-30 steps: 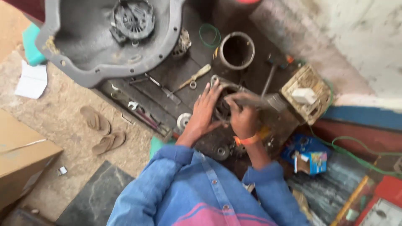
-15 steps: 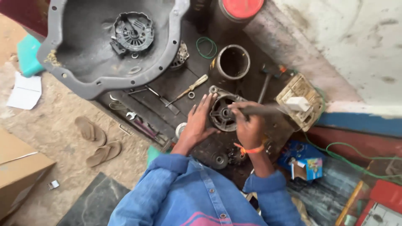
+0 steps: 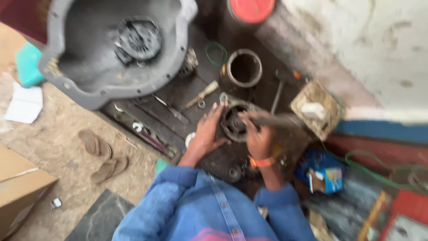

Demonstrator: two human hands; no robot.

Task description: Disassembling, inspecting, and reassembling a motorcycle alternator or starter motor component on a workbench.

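A round, dark metal motor part (image 3: 234, 121) lies on the oily black work surface in front of me. My left hand (image 3: 206, 133) rests flat against its left side, fingers spread. My right hand (image 3: 258, 136), with an orange band at the wrist, is closed around a long metal rod-like tool (image 3: 278, 119) whose end is at the part's centre. The picture is blurred, so fine detail is unclear. My blue denim sleeves fill the bottom of the view.
A big grey metal housing (image 3: 80, 85) sits top left. A metal ring (image 3: 244, 68), a green band (image 3: 216, 52), loose tools (image 3: 201, 95), a red lid (image 3: 252, 9), a small basket (image 3: 317, 109), sandals (image 3: 100, 154), a cardboard box (image 3: 20, 192) and a blue packet (image 3: 323, 174) lie around.
The view has shifted and blurred. My left hand slid from the top of the round part to its left side; my right hand keeps the tool on it.
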